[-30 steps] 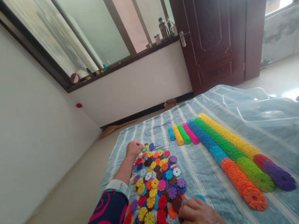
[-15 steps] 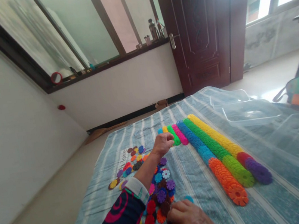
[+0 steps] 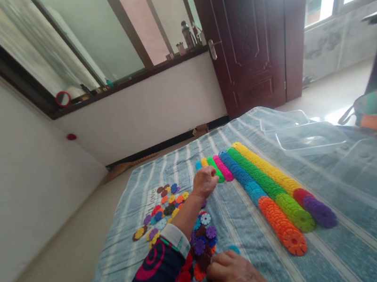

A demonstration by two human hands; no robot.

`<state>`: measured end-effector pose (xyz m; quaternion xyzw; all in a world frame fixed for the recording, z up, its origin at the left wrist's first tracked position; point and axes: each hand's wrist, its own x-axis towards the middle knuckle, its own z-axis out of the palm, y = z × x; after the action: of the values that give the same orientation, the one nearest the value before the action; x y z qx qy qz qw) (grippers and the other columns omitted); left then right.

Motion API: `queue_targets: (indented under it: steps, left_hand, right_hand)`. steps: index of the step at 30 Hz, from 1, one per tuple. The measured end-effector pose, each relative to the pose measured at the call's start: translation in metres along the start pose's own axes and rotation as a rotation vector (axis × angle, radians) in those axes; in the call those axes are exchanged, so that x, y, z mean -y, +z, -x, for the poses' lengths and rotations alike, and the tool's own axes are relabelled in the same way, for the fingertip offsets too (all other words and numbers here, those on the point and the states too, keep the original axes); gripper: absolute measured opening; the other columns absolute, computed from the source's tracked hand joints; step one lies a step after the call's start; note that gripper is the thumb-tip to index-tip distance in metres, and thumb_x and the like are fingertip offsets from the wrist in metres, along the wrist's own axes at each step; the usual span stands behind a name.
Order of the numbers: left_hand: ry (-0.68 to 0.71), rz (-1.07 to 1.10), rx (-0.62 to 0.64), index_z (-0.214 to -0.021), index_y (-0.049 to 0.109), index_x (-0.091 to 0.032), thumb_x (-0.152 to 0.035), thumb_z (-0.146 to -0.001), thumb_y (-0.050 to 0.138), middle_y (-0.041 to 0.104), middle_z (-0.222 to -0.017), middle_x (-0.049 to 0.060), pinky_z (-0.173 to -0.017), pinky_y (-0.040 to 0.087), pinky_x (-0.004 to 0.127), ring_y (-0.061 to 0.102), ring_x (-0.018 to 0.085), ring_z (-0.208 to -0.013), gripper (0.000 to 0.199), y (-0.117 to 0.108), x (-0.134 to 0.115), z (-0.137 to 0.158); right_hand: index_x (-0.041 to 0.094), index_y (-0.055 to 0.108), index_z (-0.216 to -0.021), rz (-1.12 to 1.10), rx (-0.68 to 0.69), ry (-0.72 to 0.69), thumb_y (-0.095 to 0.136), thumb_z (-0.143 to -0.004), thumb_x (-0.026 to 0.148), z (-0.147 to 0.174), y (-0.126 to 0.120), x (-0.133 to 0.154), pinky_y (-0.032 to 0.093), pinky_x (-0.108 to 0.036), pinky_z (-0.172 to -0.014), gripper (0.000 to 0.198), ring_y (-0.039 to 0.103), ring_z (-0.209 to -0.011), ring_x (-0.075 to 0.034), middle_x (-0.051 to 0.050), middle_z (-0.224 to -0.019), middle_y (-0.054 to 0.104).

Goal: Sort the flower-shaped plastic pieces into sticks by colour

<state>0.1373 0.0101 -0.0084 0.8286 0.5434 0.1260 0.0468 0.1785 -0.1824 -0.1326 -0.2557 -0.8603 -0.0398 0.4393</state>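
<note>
The left hand (image 3: 205, 183), fingers curled in, is at the short bright-green row of notched plastic discs (image 3: 220, 176), and the right hand (image 3: 233, 274) is bent at the edge of the multicoloured loose discs (image 3: 200, 246); how far either grip is closed, and on what, cannot be told. The green row's long axis slants toward the person and rightward, like the long blue-and-orange row (image 3: 254, 191). Bare striped blue bedcover (image 3: 245, 227) separates loose discs from long row and reaches the far edge.
</note>
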Motion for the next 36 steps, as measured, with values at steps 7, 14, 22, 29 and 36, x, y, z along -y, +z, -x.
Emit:
queue_targets:
  steps: [7, 14, 22, 29, 36]
  left_hand:
    - [-0.117, -0.084, 0.036, -0.085, 0.069, -0.018, -0.025, -0.081, 0.065, 0.073, -0.085, 0.006, -0.071, 0.044, 0.027, 0.066, 0.02, -0.085, 0.01, 0.007, -0.012, 0.013]
    - [-0.155, -0.119, 0.056, -0.089, 0.07, -0.019, -0.027, -0.082, 0.064, 0.074, -0.091, 0.006, -0.073, 0.045, 0.027, 0.068, 0.021, -0.091, 0.012, 0.011, -0.019, 0.011]
    - [-0.16, -0.118, 0.043, -0.088, 0.069, -0.019, -0.024, -0.082, 0.063, 0.074, -0.089, 0.005, -0.069, 0.043, 0.026, 0.067, 0.019, -0.086, 0.011, 0.005, -0.017, 0.014]
    - [-0.117, -0.048, -0.062, -0.075, 0.065, -0.018, -0.022, -0.083, 0.058, 0.068, -0.074, 0.002, -0.067, 0.04, 0.024, 0.061, 0.015, -0.073, 0.012, -0.026, 0.015, 0.044]
    - [-0.221, 0.013, -0.084, -0.063, 0.059, -0.019, -0.025, -0.079, 0.058, 0.061, -0.064, -0.001, -0.064, 0.039, 0.023, 0.054, 0.013, -0.064, 0.017, -0.065, 0.081, 0.133]
  right_hand:
    - [0.022, 0.047, -0.06, 0.009, -0.052, -0.01, 0.075, -0.081, 0.049, -0.002, -0.005, 0.001, 0.031, -0.03, -0.049, 0.044, 0.052, -0.062, -0.016, 0.002, -0.065, 0.055]
    - [0.022, 0.048, -0.06, 0.021, 0.011, -0.013, 0.07, -0.085, 0.049, -0.003, -0.008, 0.0, 0.035, -0.028, -0.049, 0.043, 0.054, -0.062, -0.015, 0.002, -0.064, 0.057]
    - [0.022, 0.049, -0.059, 0.011, 0.009, 0.005, 0.073, -0.082, 0.048, -0.005, -0.01, 0.0, 0.037, -0.028, -0.05, 0.042, 0.054, -0.061, -0.016, 0.002, -0.063, 0.057]
    - [0.021, 0.054, -0.068, -0.102, 0.152, 0.103, 0.069, -0.085, 0.032, -0.01, -0.047, 0.01, 0.041, -0.03, -0.062, 0.026, 0.054, -0.071, -0.016, 0.001, -0.075, 0.061]
    - [0.02, 0.057, -0.073, -0.249, 0.272, 0.216, 0.065, -0.085, 0.015, -0.008, -0.071, 0.015, 0.042, -0.033, -0.074, 0.016, 0.055, -0.085, -0.019, -0.002, -0.087, 0.064]
